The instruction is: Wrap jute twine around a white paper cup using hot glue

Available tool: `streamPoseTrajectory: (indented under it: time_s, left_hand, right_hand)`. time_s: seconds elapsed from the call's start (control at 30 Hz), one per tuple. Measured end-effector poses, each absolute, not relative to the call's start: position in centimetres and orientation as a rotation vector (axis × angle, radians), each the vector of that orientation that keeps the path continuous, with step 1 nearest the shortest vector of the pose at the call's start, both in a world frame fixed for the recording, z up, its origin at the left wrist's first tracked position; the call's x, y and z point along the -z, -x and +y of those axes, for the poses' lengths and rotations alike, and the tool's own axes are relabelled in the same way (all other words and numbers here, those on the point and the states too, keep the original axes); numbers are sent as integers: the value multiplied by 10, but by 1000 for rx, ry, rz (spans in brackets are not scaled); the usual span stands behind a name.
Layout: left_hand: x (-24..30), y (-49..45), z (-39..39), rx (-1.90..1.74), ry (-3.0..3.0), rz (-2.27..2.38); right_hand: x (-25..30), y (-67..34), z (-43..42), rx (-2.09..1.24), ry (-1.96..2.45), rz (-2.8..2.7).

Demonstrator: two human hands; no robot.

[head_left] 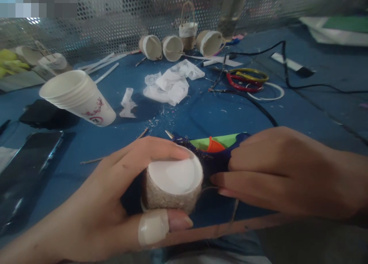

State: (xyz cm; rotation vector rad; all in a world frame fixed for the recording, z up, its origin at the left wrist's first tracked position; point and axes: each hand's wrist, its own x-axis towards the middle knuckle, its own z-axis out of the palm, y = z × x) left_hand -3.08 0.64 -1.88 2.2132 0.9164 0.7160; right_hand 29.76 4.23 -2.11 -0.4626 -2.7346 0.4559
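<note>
My left hand (115, 195) grips a small white paper cup (175, 176) on its side, its round white end facing up toward me. Rows of brown twine (172, 197) are wound round the cup's wall. A bandage (153, 227) covers part of the left thumb. To the right, my right hand (281, 172) is closed, pinching a thin strand of twine (235, 210) that runs toward the cup. Just behind both hands lies a dark blue glue gun (241, 139) with an orange trigger (215, 145) and a metal tip, partly covered by the right hand.
Stacked paper cups (77, 95) lean at the left, near a phone (31, 160). Crumpled white lace (172, 82) lies mid-table. Several twine-wrapped cups (172, 48) stand or lie along the perforated metal panel (120, 22). Coiled wires (250, 80) and a black cable (284, 64) are at right.
</note>
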Motion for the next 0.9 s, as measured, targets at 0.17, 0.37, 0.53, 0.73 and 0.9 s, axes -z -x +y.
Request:
streamPoseTrajectory:
  time_s: [0.17,0.37,0.53,0.73,0.9]
  left_hand:
    - [20,30,5,-794,-2162,927]
    - [21,28,6,-825,-2179,924]
    - [23,29,8,-831,-2171,936]
    - [26,22,-4,-915,-2026,1036]
    - [24,18,-9,-938,-1973,1096]
  right_hand:
    - [19,-297,42,-505,486,-2723]
    - [19,-298,42,-414,464,-2713]
    - [22,-300,41,-307,413,-2705]
    - [20,-300,41,-260,411,-2759]
    - [19,-303,43,-75,307,-2733]
